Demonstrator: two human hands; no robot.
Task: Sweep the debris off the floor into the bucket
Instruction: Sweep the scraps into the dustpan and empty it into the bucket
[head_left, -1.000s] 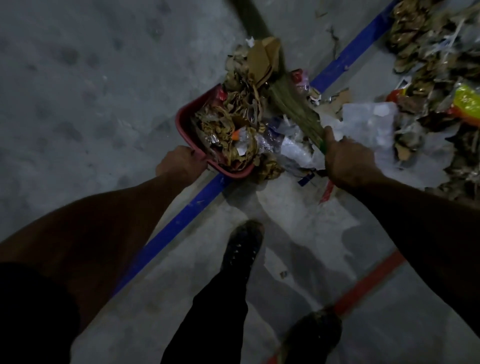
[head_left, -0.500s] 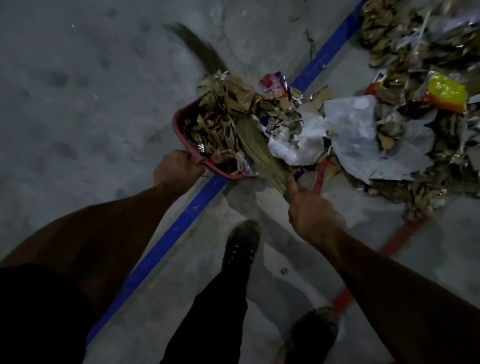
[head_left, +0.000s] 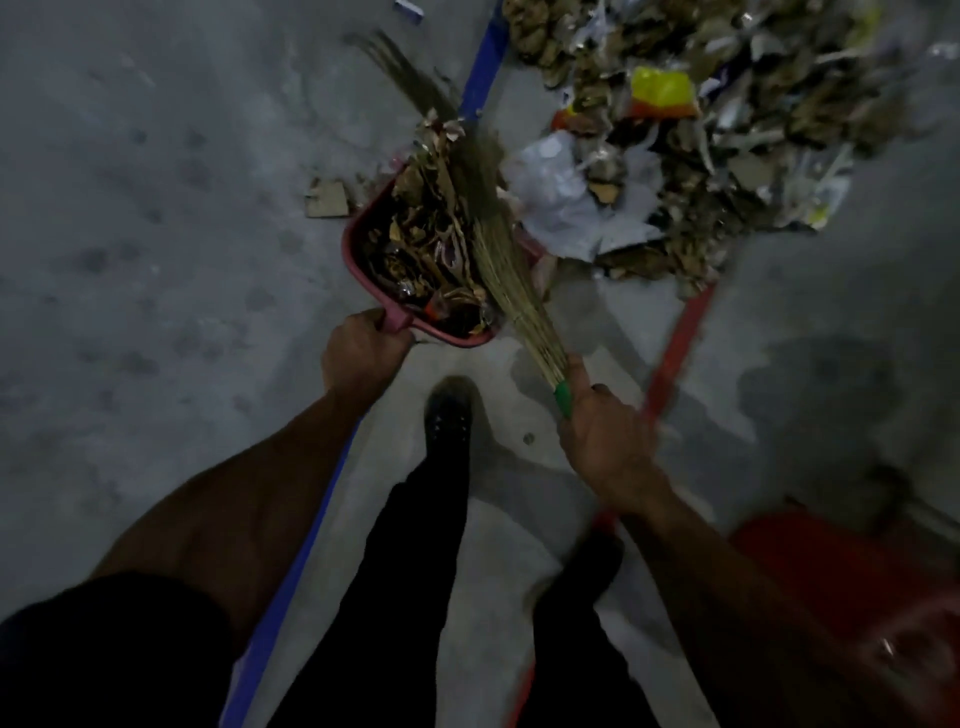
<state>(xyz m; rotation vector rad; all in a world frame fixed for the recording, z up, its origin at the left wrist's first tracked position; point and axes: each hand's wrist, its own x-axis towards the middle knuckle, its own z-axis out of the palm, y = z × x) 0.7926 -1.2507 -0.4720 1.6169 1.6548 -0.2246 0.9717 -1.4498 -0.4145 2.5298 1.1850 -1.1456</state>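
Note:
A red dustpan (head_left: 358, 262) full of brown leaves and scraps sits on the grey floor ahead of my feet. My left hand (head_left: 361, 351) grips its handle at the near end. My right hand (head_left: 602, 431) grips the green handle of a straw broom (head_left: 506, 265), whose bristles lie across the pan's right side and reach past its far end. A big heap of debris (head_left: 717, 135), with leaves, white paper and a yellow wrapper, lies to the right of the pan. A red bucket (head_left: 841, 587) stands at the lower right, partly behind my right arm.
A blue floor line (head_left: 485, 67) runs from the top centre down to the lower left, and a red line (head_left: 678, 343) crosses under the heap. A loose cardboard scrap (head_left: 327, 199) lies left of the pan. My two shoes stand below the pan. Bare concrete spreads left.
The broom swept left over the pan, and my right hand drew back toward me. The pan holds more scraps. The view shifted, bringing the red bucket into sight.

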